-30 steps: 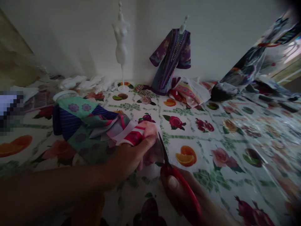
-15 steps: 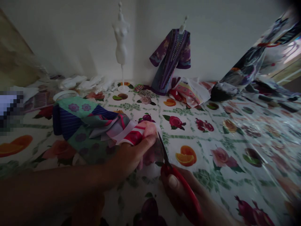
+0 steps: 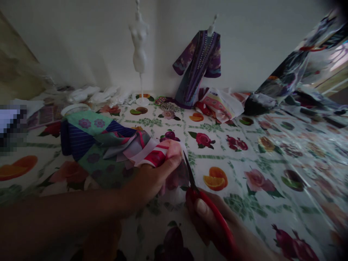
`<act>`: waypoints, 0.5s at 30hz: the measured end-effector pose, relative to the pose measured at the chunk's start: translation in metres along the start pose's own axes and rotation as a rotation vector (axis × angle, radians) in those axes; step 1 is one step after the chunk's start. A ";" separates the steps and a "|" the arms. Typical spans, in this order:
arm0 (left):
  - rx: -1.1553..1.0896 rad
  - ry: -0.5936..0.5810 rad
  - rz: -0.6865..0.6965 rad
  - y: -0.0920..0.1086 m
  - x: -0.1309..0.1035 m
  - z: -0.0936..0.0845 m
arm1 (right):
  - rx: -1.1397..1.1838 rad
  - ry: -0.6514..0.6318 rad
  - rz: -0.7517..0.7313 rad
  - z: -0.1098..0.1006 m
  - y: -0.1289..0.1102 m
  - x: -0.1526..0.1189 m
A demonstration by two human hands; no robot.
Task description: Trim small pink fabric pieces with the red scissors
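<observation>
The left hand (image 3: 153, 177) pinches the pink-and-white cloth (image 3: 156, 156) under its thumb, over the middle of the flowered tablecloth (image 3: 195, 168). The right hand (image 3: 231, 219) is wrapped around the red-handled scissors (image 3: 212, 210), blades along the cloth's right edge — touching or not, I cannot tell — while green-and-blue fabric (image 3: 81, 141) lies to the left.

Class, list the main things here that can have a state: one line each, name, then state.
Left hand, pinching pink fabric
Pink fabric, bunched
Right hand, gripping scissors
Scissors, held, opening unclear
White mannequin, bare, upright
Robe, on another mannequin
Printed bag, crumpled
Green cloth, lying rumpled
</observation>
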State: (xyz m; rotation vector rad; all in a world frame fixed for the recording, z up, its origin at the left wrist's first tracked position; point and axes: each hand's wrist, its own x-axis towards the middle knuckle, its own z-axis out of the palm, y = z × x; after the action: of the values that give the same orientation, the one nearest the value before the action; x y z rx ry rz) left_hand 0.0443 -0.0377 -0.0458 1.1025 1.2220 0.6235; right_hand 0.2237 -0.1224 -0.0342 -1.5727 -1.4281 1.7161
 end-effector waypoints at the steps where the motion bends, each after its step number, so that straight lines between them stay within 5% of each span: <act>1: 0.013 0.019 0.011 0.002 -0.001 0.001 | 0.004 0.001 -0.006 0.000 0.001 0.001; 15: 0.105 0.087 0.007 0.000 -0.003 0.001 | -0.032 0.047 -0.015 0.001 0.002 -0.001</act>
State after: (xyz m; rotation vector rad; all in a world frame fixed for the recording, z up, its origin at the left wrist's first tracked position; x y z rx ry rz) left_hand 0.0445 -0.0403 -0.0444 1.1779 1.3388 0.6240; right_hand 0.2233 -0.1243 -0.0355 -1.6046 -1.4478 1.6442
